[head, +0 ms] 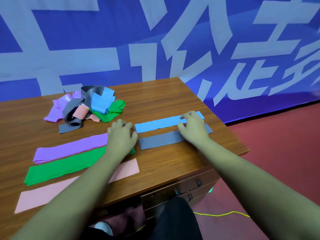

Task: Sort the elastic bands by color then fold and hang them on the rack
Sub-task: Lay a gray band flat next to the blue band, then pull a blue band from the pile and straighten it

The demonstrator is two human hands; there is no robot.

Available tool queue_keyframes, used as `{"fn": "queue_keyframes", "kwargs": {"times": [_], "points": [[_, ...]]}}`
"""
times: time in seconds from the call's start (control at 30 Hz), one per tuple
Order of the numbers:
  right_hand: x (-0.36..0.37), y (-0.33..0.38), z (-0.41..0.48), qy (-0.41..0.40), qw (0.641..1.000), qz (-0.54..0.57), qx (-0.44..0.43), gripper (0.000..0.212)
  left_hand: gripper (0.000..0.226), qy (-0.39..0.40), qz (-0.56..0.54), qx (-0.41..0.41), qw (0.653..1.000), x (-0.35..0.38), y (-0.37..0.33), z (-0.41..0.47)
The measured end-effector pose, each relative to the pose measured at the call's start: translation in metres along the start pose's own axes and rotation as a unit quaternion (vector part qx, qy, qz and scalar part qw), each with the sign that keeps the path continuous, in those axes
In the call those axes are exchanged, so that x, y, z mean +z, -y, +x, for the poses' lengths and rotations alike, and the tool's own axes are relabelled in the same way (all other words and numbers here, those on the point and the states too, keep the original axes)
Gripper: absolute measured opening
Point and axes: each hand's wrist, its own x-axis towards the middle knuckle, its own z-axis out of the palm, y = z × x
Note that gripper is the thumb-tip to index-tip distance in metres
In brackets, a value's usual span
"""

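Sorting seems in hand: the left hand (122, 135) and right hand (192, 126) set bent fingers, pinching or pressing unclear, at the ends of the flat light-blue elastic band (155, 124) beside the grey elastic band (159, 140) on the brown wooden table (173, 94); next likely comes pulling another from the tangled multicoloured heap (86, 106).

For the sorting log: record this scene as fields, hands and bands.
laid flat, left: purple band, green band, pink band
laid flat, right: blue band, grey band
unsorted pile: far left of table, mixed colours
left hand: over purple and green ends, beside blue band's end
right hand: fingertips on blue band; grip unclear
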Motion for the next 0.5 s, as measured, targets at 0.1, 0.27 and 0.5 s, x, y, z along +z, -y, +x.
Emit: {"fn": "queue_keyframes", "kwargs": {"times": [0.1,0.27,0.5], "points": [[0.011,0.05,0.015,0.046,0.997,0.043,-0.037,0.034,0.016,-0.002,0.019,-0.022,1.0,-0.019,0.022,0.024],[0.042,0.122,0.048,0.106,0.99,0.052,-0.076,0.037,0.025,-0.015,0.058,-0.052,0.997,-0.036,0.068,0.061],[0.109,0.181,0.094,0.13,0.984,0.057,-0.111,0.038,0.041,-0.022,0.056,-0.086,0.994,-0.026,0.119,0.104]]}}
